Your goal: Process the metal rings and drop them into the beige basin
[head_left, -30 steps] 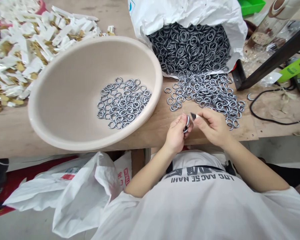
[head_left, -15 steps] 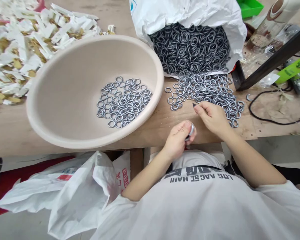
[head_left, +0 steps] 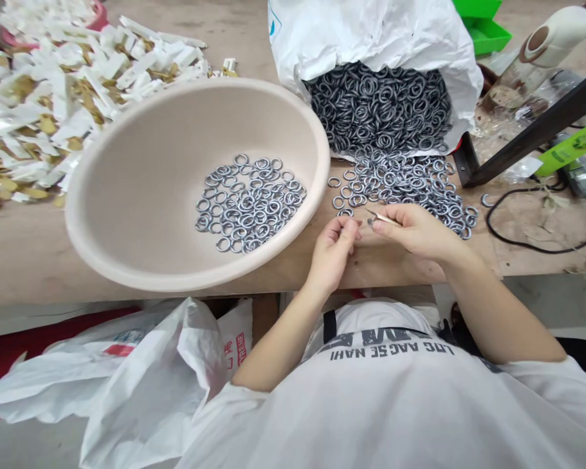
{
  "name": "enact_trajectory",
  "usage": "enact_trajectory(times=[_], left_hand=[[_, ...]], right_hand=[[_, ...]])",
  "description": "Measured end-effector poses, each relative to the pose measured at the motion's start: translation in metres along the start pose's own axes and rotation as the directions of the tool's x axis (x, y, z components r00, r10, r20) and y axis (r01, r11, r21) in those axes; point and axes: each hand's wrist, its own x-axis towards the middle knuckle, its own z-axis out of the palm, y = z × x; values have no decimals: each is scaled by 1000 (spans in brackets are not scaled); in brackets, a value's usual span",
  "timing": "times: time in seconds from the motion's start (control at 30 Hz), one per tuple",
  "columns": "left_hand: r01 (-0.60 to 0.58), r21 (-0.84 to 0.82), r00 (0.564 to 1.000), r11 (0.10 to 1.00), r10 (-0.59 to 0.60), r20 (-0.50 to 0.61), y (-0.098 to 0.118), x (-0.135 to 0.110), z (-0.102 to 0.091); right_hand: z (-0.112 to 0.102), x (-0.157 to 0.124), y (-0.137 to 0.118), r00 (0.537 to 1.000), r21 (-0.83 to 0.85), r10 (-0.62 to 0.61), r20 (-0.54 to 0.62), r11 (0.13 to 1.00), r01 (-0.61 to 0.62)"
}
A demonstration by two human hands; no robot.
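My right hand (head_left: 413,228) pinches a slim pointed tool (head_left: 385,219) with a pale shaft, its tip toward my left hand. A small dark piece shows by that thumb. Close on the left, my left hand (head_left: 333,251) is closed with curled fingers; whatever it holds is hidden. Behind both hands, loose grey metal rings (head_left: 410,185) lie heaped on the table, spilling from a white sack (head_left: 371,32) full of darker-looking rings (head_left: 381,107). To the left stands a large beige basin (head_left: 141,176) with a layer of metal rings (head_left: 254,208) at its lower right.
White and gold pieces (head_left: 68,98) are piled at the left of the wooden table (head_left: 19,260). On the right are a dark metal bar (head_left: 532,133), a black cable (head_left: 522,247) and a green tray (head_left: 488,34). White plastic bags (head_left: 146,384) hang below the front edge.
The ring seen in my left hand earlier no longer shows. That hand has turned and moved slightly left and up. My right hand has turned, bringing the tool's pale shaft into sight.
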Motion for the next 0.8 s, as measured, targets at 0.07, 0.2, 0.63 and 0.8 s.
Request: enact_trajectory(times=[0.07, 0.2, 0.63, 0.8], left_hand=[[-77, 102, 993, 992, 67, 95, -4, 2, 9], [-98, 115, 989, 989, 84, 118, -11, 4, 26], [37, -140, 999, 989, -33, 30, -16, -6, 47], [131, -236, 989, 963, -144, -36, -10, -5, 48]], right_hand=[[3, -11, 0, 998, 254, 12, 55, 967, -26], [18, -19, 10, 981, 387, 48, -188, 921, 29], [30, -26, 18, 940, 286, -62, -335, 944, 164], [25, -38, 11, 901, -317, -281, -330, 932, 174]])
